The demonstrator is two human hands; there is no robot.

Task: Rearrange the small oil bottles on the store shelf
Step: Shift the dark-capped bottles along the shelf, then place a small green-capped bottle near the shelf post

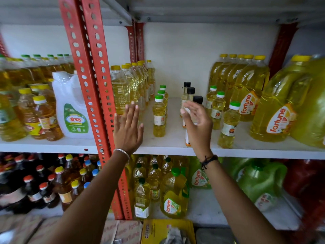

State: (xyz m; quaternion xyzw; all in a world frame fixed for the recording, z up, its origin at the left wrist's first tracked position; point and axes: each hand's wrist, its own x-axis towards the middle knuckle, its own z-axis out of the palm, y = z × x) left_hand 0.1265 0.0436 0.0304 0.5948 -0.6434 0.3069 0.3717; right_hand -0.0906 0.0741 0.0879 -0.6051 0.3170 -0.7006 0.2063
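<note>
On the white middle shelf stand three rows of small oil bottles running front to back. A green-capped row is on the left, a black-capped row in the middle, and another green-capped row on the right. My left hand is raised flat with fingers spread, left of the first row and in front of the tall bottles, holding nothing. My right hand is open with fingers apart, in front of the black-capped row, hiding most of its front bottle. I cannot tell if it touches that bottle.
Tall yellow-capped oil bottles line the shelf's left side by a red slotted upright. Large Fortune jugs fill the right. A white jug and more bottles stand on the left bay. The lower shelf holds more oil containers.
</note>
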